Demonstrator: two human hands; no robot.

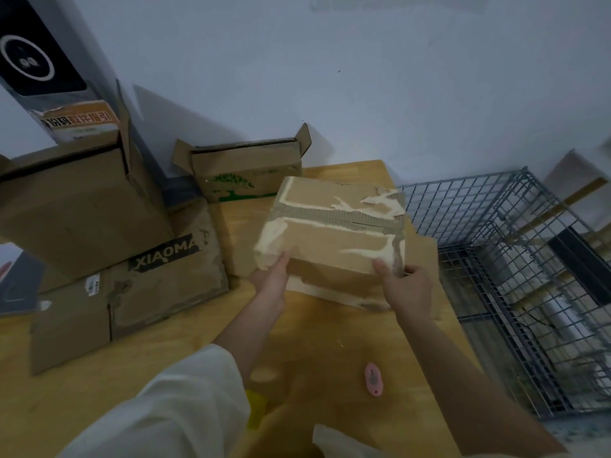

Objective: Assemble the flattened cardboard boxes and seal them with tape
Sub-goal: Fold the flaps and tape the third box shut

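Box [334, 226] of worn cardboard, already squared up, held tilted in the air above the far part of a wooden table [380, 328], scarred top face turned toward the camera. Torn outer paper, pale patches, and a grey strip of exposed corrugation running across that top. Left hand [269, 276] gripping the near left corner, thumb up on the face, fingers hidden underneath. Right hand [408, 285] clamped on the near right corner, thumb pressed on the top edge, fingers wrapped behind.

Likely trouble from here: tape failing to stick on the torn, fuzzy surface, or peeling away more paper. Also a possible slip, with the grip only at two near corners and the far end unsupported and tipped up. No tape roll visible anywhere.

Around it: open carton with a green tree print [246, 175] standing just behind, flaps up. Larger open carton [79, 206] to the left, resting on a flattened box marked XIAOMAIX [132, 289]. Pink utility cutter [373, 380] lying on the table near the right forearm. Wire mesh cage [515, 276] beside the table on the right. Cartons crowding the left and back, so little room left there for setting the box down.
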